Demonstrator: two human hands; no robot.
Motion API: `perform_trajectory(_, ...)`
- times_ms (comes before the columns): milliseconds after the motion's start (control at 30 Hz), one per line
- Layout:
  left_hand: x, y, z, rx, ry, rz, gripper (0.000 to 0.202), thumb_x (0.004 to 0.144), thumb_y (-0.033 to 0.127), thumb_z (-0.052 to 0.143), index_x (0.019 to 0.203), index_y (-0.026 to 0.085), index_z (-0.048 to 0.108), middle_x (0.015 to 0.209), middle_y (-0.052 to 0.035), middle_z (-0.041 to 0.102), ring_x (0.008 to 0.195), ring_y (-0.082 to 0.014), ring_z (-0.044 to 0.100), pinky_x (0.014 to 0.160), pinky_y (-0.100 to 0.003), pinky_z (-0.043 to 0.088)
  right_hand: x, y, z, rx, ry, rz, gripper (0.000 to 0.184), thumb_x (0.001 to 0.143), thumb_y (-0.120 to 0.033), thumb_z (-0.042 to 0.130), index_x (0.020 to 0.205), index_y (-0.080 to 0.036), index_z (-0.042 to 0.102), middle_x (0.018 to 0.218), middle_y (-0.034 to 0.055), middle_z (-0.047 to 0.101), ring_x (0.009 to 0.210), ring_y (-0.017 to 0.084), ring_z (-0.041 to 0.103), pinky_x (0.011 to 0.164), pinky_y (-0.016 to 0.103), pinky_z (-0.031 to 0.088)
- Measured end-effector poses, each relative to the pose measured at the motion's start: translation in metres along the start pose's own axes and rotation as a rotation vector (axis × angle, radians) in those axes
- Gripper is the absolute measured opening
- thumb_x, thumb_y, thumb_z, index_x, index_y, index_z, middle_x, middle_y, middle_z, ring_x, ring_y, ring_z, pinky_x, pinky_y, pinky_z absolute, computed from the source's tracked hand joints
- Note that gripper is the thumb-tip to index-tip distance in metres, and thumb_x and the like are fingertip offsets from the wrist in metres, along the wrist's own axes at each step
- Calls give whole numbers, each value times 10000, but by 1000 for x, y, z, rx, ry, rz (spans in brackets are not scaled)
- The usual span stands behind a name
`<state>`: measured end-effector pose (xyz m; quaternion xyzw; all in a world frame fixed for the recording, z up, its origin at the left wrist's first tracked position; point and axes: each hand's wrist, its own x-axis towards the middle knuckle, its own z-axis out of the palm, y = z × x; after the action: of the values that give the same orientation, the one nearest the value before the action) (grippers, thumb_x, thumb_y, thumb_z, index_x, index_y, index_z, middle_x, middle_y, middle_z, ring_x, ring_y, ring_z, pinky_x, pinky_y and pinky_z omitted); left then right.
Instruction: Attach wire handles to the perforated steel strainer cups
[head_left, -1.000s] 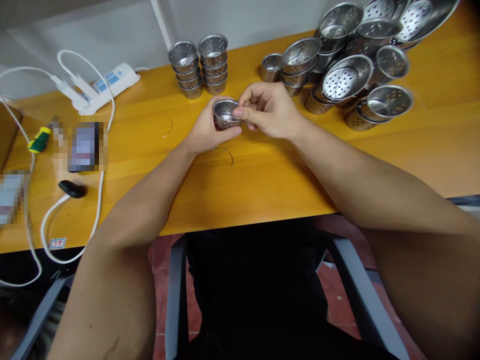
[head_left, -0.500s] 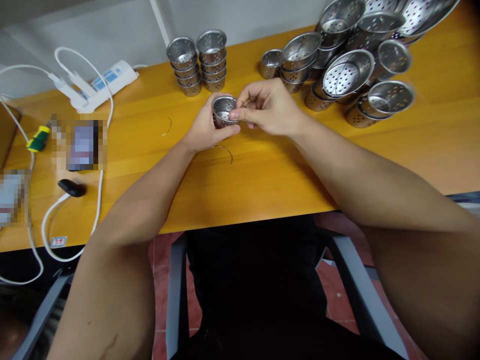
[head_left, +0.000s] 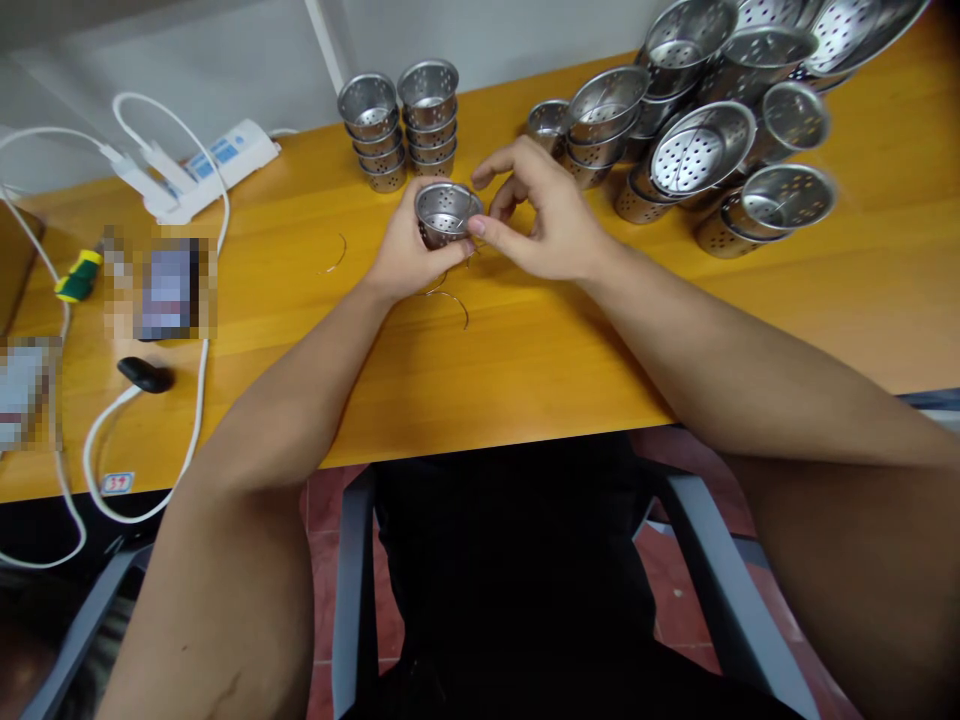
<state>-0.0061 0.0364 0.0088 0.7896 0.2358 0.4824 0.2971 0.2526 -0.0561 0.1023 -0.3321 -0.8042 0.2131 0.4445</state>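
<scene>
My left hand [head_left: 405, 255] is wrapped round a small perforated steel cup [head_left: 444, 210], held just above the orange table [head_left: 525, 350]. My right hand [head_left: 536, 215] is beside the cup on its right, thumb and forefinger pinched at the cup's rim on a thin wire handle that is hard to make out, the other fingers lifted and spread. A curved wire [head_left: 450, 300] lies on the table below the hands. Another bent wire [head_left: 335, 258] lies to the left.
Two stacks of small perforated cups [head_left: 401, 125] stand at the back. A heap of larger steel strainer cups [head_left: 705, 120] fills the back right. At the left lie a white power strip [head_left: 217, 165], white cables [head_left: 199, 390], a green-handled tool [head_left: 77, 278] and a black object [head_left: 144, 376].
My right hand's fingers have opened out and lifted while thumb and forefinger stay at the cup's rim. The cup has tilted and shifted slightly left in my left hand.
</scene>
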Motion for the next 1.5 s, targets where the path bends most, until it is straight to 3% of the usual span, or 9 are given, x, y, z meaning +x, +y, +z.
perform_trajectory(200, 0, -10, 3, -10, 21, 49, 825, 927, 615, 974, 1533, 304, 510, 1382, -115, 749, 1209, -319, 806, 1109, -496, 652, 0, 2, 1, -65, -52, -55, 635, 1028, -959, 823, 1314, -393, 849, 1468, 114, 764, 1274, 428, 762, 1150, 602, 699)
perform_trajectory(333, -1, -5, 4, -2, 5, 69, 878, 941, 709, 970, 1553, 310, 483, 1398, -116, 732, 1217, -316, 795, 1129, -490, 647, 0, 7, 2, -102, -75, -131, 616, 1102, -930, 742, 1281, -356, 876, 1450, 141, 749, 1375, 425, 704, 1233, 624, 653)
perform_trajectory(467, -2, 4, 7, -4, -3, 68, 905, 942, 772, 952, 1558, 308, 479, 1377, -101, 727, 1190, -305, 798, 1114, -480, 658, -2, 15, 8, -65, -107, -84, 571, 1101, -896, 768, 1300, -377, 899, 1494, 130, 730, 1491, 449, 656, 1336, 659, 573)
perform_trajectory(667, -3, 10, 8, 54, -37, -10, 918, 941, 728, 986, 1581, 306, 481, 1408, -110, 719, 1266, -337, 797, 1158, -502, 657, -5, 19, 16, -24, -139, -33, 475, 1109, -791, 822, 1346, -388, 905, 1523, 128, 713, 1529, 465, 633, 1307, 668, 589)
perform_trajectory(867, 0, 16, 7, 73, 23, -70, 818, 940, 529, 999, 1547, 292, 505, 1436, -133, 735, 1305, -348, 793, 1231, -554, 637, -2, 5, 5, -26, -105, -30, 645, 1048, -885, 853, 1413, -355, 829, 1439, 142, 760, 1347, 456, 717, 1237, 625, 644)
perform_trajectory(967, 1, 21, 8, 69, 50, -85, 796, 911, 475, 1007, 1513, 302, 515, 1416, -129, 736, 1290, -350, 789, 1238, -561, 633, -1, 0, 0, -101, -145, 25, 617, 1026, -914, 848, 1350, -389, 833, 1410, 124, 782, 1326, 465, 716, 1254, 654, 635)
perform_trajectory(1133, -1, 27, 9, 94, 42, -59, 829, 906, 491, 990, 1541, 304, 491, 1410, -127, 705, 1279, -352, 769, 1192, -545, 644, -2, 1, -1, -117, -175, -23, 564, 1073, -882, 798, 1329, -387, 884, 1539, 122, 733, 1439, 470, 694, 1343, 666, 565)
perform_trajectory(1500, 0, 23, 7, 113, 26, 30, 900, 888, 634, 993, 1558, 334, 473, 1428, -117, 696, 1270, -356, 767, 1174, -540, 644, -5, 13, 8, -61, -183, -64, 528, 1119, -801, 781, 1467, -422, 899, 1540, 124, 715, 1548, 460, 625, 1352, 668, 557)
